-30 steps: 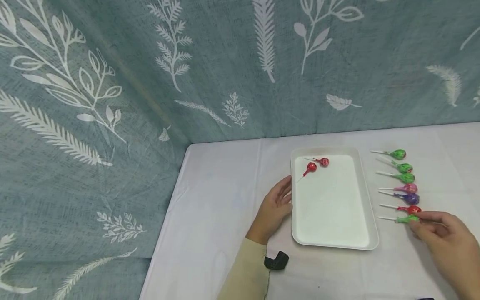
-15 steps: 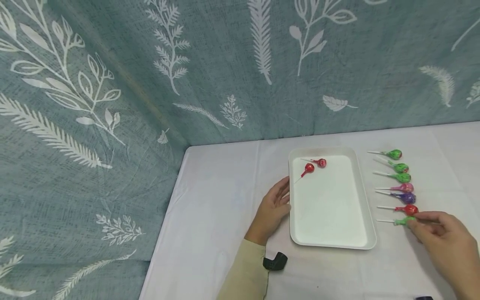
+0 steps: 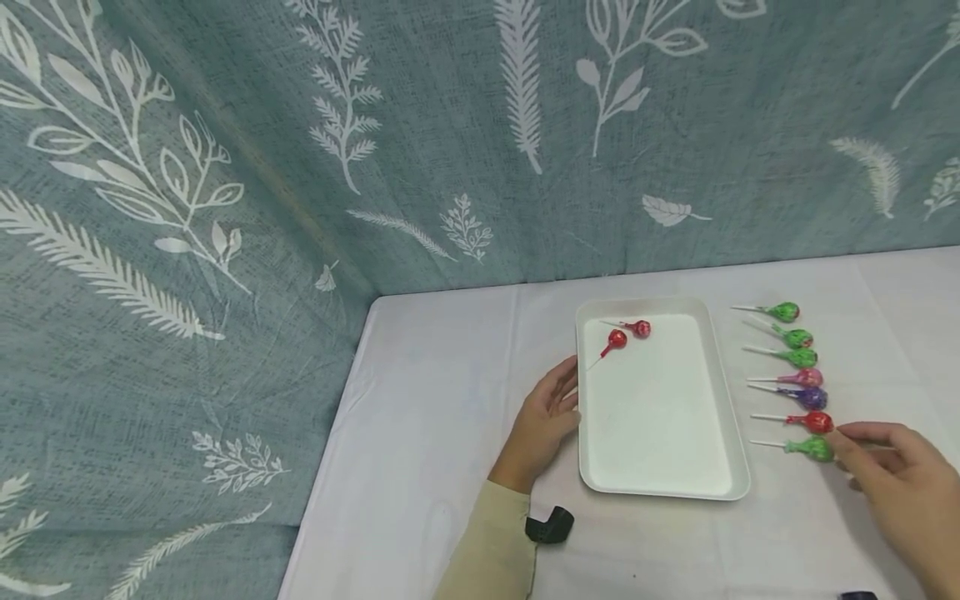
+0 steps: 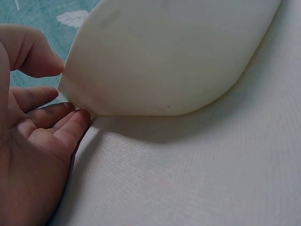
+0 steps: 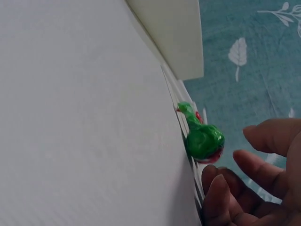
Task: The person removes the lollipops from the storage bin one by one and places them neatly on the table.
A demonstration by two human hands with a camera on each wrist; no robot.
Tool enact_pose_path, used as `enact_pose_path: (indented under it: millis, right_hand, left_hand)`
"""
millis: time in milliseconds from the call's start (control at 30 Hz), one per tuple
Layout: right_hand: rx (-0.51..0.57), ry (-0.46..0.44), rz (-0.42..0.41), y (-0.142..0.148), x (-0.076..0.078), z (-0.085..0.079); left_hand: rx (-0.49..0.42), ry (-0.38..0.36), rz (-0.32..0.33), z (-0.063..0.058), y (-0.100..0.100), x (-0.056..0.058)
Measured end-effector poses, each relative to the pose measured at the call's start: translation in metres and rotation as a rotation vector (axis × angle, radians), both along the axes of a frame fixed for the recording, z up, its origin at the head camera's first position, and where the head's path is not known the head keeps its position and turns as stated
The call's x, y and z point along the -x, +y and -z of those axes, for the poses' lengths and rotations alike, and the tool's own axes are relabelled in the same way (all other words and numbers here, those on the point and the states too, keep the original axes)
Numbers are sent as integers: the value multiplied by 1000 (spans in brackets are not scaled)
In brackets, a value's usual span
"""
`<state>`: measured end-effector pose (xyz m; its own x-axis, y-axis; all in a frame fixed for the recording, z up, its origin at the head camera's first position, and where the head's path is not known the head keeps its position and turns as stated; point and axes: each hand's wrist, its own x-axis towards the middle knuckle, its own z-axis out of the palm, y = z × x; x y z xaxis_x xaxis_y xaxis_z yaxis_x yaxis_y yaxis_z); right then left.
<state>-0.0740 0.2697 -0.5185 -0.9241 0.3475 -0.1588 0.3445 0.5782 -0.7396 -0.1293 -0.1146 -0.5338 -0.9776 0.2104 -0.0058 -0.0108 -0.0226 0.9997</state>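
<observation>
Seven or so would be too exact, so several wrapped lollipops form a column right of the white tray point(image 3: 652, 417). Nearest is a green lollipop point(image 3: 816, 449), below a red lollipop point(image 3: 817, 422). My right hand point(image 3: 896, 471) is beside their round ends, thumb and fingers spread apart; in the right wrist view the green lollipop point(image 5: 206, 141) lies clear of its fingertips. Against the tray's left wall rests my left hand point(image 3: 542, 425), its relaxed fingertips touching from outside. Two red lollipops point(image 3: 617, 339) lie at the tray's far left corner.
Above the red lollipop in the column lie a purple lollipop point(image 3: 813, 398), a pink lollipop point(image 3: 810, 377) and green ones point(image 3: 802, 357). A patterned blue-green curtain point(image 3: 450, 125) hangs behind the white-covered table point(image 3: 435, 400). A dark object point(image 3: 858, 596) shows at the bottom edge.
My right thumb and fingers have let go of the nearest green lollipop and drawn slightly right of it. The left hand has stayed at the tray.
</observation>
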Motion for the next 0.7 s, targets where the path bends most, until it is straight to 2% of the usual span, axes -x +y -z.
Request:
enact_pose_path:
  millis: [167,367,467,700]
  right_hand:
    - [12,88,13,10,-1,5]
    - [55,76,60,18,-2,7]
    - [94,94,49,16,-3,4]
    - [205,289,-35,-1,-8,-8]
  left_hand:
    - [2,-11,-7,0,1,1]
    - [18,-20,-14,-1,2,-1]
    - [20,-24,-17,-2,2,-1]
    - [27,-18,-27,-1,4,0]
